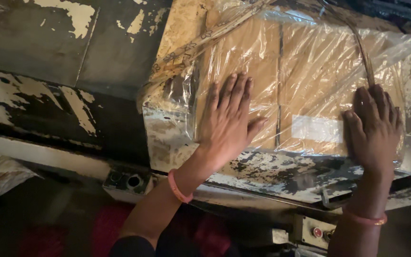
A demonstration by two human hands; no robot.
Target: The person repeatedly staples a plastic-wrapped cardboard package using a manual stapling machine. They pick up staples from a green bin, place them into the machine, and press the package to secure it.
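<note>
So both hands, left hand (227,119) and right hand (373,128), lie flat and open, gripping nothing, on the plastic-wrapped cardboard boxes (281,81); the wrap looks loose, not yet sealed.

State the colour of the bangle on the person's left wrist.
Pink, shown in the head view: the bangle circles the wrist below the left hand.

Tan-brown cardboard boxes (262,62) under clear glossy plastic film (319,66); white rectangular label (317,128) at 3 o'clock. Dark metal machine bed (272,166) with flaking cream-white paint. Pink bangle (179,188) at 7 o'clock; pink-and-gold bangle (365,219) at 5 o'clock. Red button (317,232).
</note>
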